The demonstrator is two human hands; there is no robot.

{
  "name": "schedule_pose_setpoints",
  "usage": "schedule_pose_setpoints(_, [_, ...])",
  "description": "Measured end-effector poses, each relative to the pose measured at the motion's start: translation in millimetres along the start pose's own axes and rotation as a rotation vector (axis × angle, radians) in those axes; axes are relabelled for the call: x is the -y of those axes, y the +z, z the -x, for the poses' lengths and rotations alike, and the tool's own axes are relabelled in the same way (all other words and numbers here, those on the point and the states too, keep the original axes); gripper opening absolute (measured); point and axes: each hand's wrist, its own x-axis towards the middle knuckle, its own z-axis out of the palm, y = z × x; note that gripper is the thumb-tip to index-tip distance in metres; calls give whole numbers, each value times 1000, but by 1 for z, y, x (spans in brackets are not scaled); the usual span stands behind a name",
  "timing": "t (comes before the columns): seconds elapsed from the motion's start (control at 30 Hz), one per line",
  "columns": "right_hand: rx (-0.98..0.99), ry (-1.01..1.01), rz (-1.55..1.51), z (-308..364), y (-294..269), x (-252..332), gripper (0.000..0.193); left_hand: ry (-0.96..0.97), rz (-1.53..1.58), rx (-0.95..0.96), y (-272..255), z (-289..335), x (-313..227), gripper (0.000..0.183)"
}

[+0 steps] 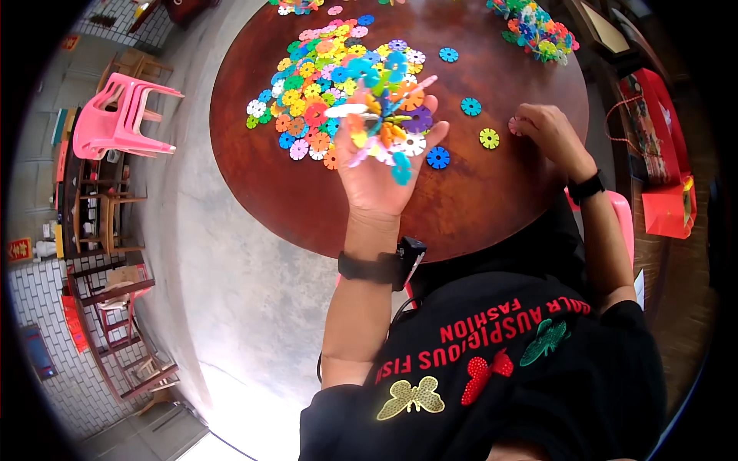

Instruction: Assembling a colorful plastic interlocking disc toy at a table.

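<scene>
My left hand (378,188) is raised over the near part of the round table, palm up. Its fingers curl around a ball-like cluster of interlocking plastic flower discs (388,123) in blue, orange, purple, white and other colours. Over the table's right side, my right hand (550,134) pinches a pink flower disc (515,126) at its fingertips. Beside that hand lie a yellow-green disc (489,138) and a blue disc (470,106). Another blue disc (438,158) is close to my left fingers. A big loose pile of discs (307,84) spreads behind and left of my left hand, partly covered by it.
The dark red-brown table (477,207) curves in front of me. At its far right sits a finished-looking disc cluster (542,34). Stacked pink plastic chairs (115,115) stand on the left floor. A red paper bag (657,127) is to the right.
</scene>
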Motion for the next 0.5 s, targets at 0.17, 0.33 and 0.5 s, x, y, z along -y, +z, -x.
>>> schedule_pose_setpoints(0.17, [-142,7,211,-25,7,30,15,41,22,-86,-8,3,-4,56])
schedule_pose_setpoints(0.33, [62,-119,175,-44,38,32,25,18,48,0,-7,4,-3,53])
schedule_pose_setpoints(0.5, [29,-157,70,-47,37,27,25,35,97,40,-10,6,-9,54])
